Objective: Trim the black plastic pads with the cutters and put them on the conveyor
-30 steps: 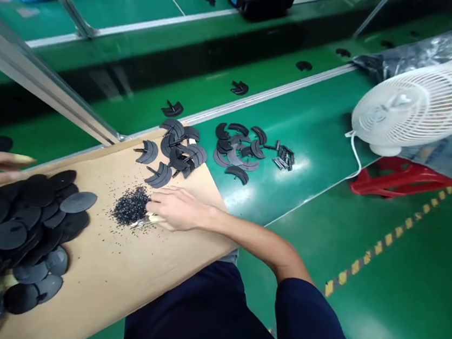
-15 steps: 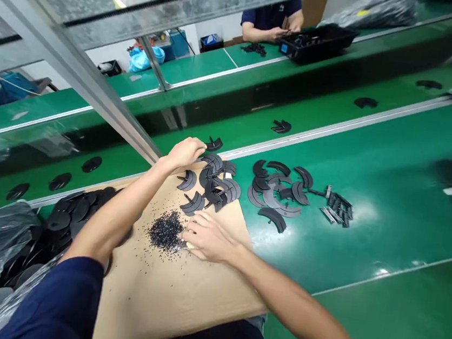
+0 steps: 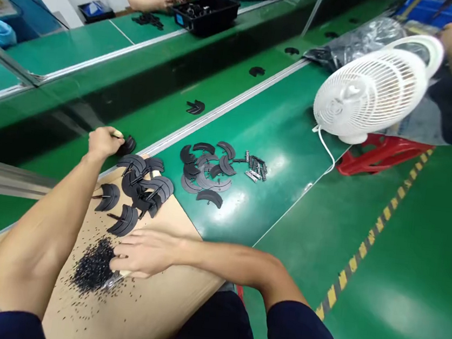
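Note:
My left hand [image 3: 105,142] reaches over the green conveyor strip, its fingers pinched on a black curved piece [image 3: 128,146]. A pale yellow cover shows on one fingertip. Just below lies a heap of black curved pieces [image 3: 142,184] with thin stems, at the cardboard's far corner. My right hand [image 3: 145,254] rests with curled fingers at the right edge of a pile of tiny black parts [image 3: 93,266]. Beneath its fingertips is a small clear, shiny thing [image 3: 111,281]; whether the fingers grip anything is hidden. Cardboard [image 3: 163,293] lies under the pile.
More curved pieces [image 3: 207,170] and small dark strips [image 3: 256,167] lie on the green table. A white fan [image 3: 376,91] stands at its far right end, near a red stool [image 3: 383,155]. Across the belt, a co-worker's hands [image 3: 174,0] are beside a black bin [image 3: 206,15].
The view has swung right, bringing the fan and stool into sight while the tape roll has left it. My left hand stays by the curved piece; my right hand stays beside the pile.

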A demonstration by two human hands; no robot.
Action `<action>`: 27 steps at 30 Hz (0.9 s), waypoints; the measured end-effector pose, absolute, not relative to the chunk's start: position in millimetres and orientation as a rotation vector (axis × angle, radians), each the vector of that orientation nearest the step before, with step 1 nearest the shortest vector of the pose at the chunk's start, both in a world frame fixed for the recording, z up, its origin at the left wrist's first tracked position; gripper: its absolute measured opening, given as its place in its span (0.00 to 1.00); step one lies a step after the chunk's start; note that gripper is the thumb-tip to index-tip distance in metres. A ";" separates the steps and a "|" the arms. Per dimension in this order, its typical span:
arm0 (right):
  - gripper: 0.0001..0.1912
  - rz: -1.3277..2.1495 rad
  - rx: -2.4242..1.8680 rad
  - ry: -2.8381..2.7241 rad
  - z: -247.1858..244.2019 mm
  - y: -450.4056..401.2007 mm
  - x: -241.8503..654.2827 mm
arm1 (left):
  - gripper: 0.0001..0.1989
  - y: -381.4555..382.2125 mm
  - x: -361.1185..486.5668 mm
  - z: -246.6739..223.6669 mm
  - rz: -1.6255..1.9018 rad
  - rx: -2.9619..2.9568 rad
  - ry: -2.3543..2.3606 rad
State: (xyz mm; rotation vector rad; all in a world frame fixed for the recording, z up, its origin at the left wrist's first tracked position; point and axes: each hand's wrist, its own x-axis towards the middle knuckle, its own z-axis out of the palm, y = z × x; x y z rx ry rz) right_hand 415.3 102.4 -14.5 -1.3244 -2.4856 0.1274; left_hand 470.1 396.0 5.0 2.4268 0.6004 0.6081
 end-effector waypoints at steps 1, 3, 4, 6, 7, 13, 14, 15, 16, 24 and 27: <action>0.11 0.130 -1.333 -2.468 -13.5 102.1 416.1 | 0.25 398.1 467.4 6.5 0.677 2.380 0.645; 0.10 0.148 -1.339 -2.416 -13.2 101.9 418.2 | 0.25 401.1 457.9 12.9 0.803 2.281 0.733; 0.09 0.163 -1.341 -2.375 -14.2 102.2 419.2 | 0.25 402.0 450.1 17.8 0.848 2.239 0.765; 0.08 0.206 -1.340 -2.243 -17.7 103.5 420.5 | 0.23 402.0 426.0 30.6 0.902 2.184 0.810; 0.07 0.227 -1.338 -2.136 -19.7 104.8 420.8 | 0.23 400.4 409.5 38.1 0.914 2.171 0.820; 0.16 0.734 -1.266 -1.079 -16.4 119.0 424.8 | 0.20 330.7 284.7 74.0 0.954 2.100 0.593; 0.18 0.865 -1.234 -1.002 -12.6 121.1 424.7 | 0.17 309.3 268.3 74.0 0.950 2.096 0.539; 0.21 0.981 -1.215 -0.939 -8.4 122.8 423.6 | 0.14 287.8 254.8 71.8 0.941 2.097 0.495; 0.24 1.092 -1.199 -0.900 -4.2 124.0 421.5 | 0.11 267.5 243.9 67.8 0.919 2.114 0.450; 0.26 1.209 -1.336 -0.799 8.8 136.6 404.2 | 0.11 238.6 183.6 36.9 0.771 2.394 0.523; 0.25 0.997 -1.415 -0.829 6.7 151.1 405.8 | 0.09 274.7 153.5 32.9 0.603 2.595 0.996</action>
